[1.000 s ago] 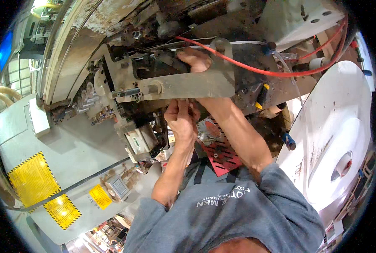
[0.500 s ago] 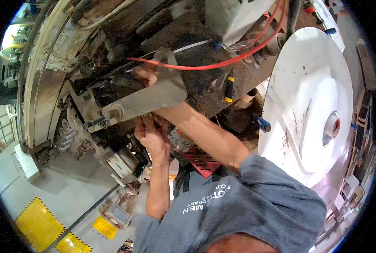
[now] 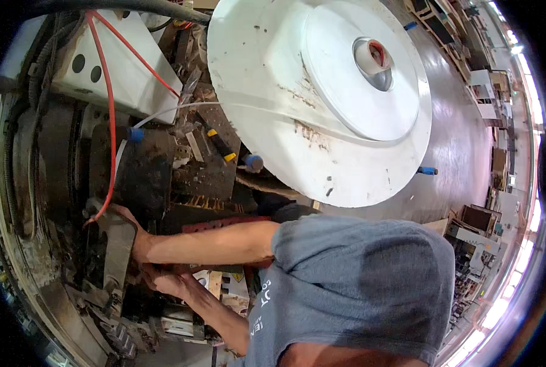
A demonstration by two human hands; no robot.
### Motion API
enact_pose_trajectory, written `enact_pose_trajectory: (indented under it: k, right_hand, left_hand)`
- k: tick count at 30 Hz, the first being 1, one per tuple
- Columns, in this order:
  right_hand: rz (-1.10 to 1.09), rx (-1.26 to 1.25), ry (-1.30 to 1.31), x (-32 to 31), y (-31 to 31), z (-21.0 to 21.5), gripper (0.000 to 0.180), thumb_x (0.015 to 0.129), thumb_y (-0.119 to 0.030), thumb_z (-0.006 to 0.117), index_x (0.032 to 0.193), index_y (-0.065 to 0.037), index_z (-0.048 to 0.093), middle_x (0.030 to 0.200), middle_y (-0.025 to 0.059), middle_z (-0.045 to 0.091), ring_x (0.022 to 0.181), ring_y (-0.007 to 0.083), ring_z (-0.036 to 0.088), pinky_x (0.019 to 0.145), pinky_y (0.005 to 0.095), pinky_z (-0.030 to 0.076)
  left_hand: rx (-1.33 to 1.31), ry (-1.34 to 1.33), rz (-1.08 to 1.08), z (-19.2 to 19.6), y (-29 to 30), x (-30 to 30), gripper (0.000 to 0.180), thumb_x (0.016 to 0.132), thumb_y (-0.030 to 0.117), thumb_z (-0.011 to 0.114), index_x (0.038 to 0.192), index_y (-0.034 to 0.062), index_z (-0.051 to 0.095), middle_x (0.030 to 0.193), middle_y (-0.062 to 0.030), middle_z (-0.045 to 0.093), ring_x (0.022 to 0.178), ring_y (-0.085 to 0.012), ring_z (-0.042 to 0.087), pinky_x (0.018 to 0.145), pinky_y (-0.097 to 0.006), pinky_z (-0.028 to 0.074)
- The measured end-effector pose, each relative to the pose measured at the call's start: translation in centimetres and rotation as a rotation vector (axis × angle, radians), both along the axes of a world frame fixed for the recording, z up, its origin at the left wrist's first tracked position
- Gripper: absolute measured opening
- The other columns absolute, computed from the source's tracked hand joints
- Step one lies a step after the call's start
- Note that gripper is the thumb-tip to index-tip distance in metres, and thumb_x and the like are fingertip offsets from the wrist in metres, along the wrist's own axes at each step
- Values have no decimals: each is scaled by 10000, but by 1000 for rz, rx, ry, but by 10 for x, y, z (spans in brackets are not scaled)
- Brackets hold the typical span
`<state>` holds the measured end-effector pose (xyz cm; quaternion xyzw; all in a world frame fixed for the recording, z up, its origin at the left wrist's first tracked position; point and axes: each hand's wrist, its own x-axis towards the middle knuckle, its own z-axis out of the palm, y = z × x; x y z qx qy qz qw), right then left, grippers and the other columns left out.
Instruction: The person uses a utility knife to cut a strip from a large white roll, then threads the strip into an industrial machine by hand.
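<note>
A grey metal bracket arm (image 3: 120,238) stands at the left, part of the machine. My right hand (image 3: 132,229) reaches around behind it, with the wrist against its edge. The fingers of that hand are mostly hidden by the metal. Below the right forearm, my left hand (image 3: 166,281) is at the bracket's near side, fingers bent and drawn together. Whatever lies between those fingertips is in shadow and cannot be made out. A red hose (image 3: 111,122) hangs down to the top of the bracket.
A large white disc reel (image 3: 267,73) rises in front, with a pale strip running from it. On a dirty metal plate (image 3: 205,174) lies a black-and-yellow handled tool (image 3: 221,145). A white machine housing (image 3: 123,67) stands at the upper left. Shelving (image 3: 450,37) lines the floor at right.
The view has swung to the right, so the reel fills the top middle and the bracket sits farther left. Both hands remain at the bracket.
</note>
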<state>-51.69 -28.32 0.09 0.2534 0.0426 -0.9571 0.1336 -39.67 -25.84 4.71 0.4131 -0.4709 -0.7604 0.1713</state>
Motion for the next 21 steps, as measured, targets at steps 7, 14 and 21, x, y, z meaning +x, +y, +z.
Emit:
enact_pose_trajectory:
  k: [7, 14, 21]
  right_hand:
    - [-46, -286, 347, -14, -17, -37, 292, 937, -221, 618, 1191, -77, 607, 1027, 76, 649, 874, 203, 610, 789, 342, 504]
    - [214, 820, 962, 7, 69, 0, 294, 906, -162, 638, 1185, -79, 594, 1071, 37, 626, 978, 184, 609, 801, 315, 518]
    - [140, 135, 188, 9, 89, 62, 430, 975, -459, 553, 1275, -152, 521, 1153, 6, 582, 1067, 176, 563, 888, 364, 492]
  left_hand:
    - [-175, -99, -96, 0, -16, 14, 264, 977, 146, 565, 1176, -24, 605, 1153, -97, 620, 913, -234, 580, 786, -392, 506]
    - [-104, 34, 152, 38, 39, -8, 134, 976, 141, 584, 859, 82, 610, 706, -16, 601, 559, -118, 547, 466, -271, 436]
    - [-96, 35, 46, 29, 33, 0, 145, 984, 158, 594, 908, 36, 612, 679, -49, 616, 502, -126, 505, 455, -285, 405]
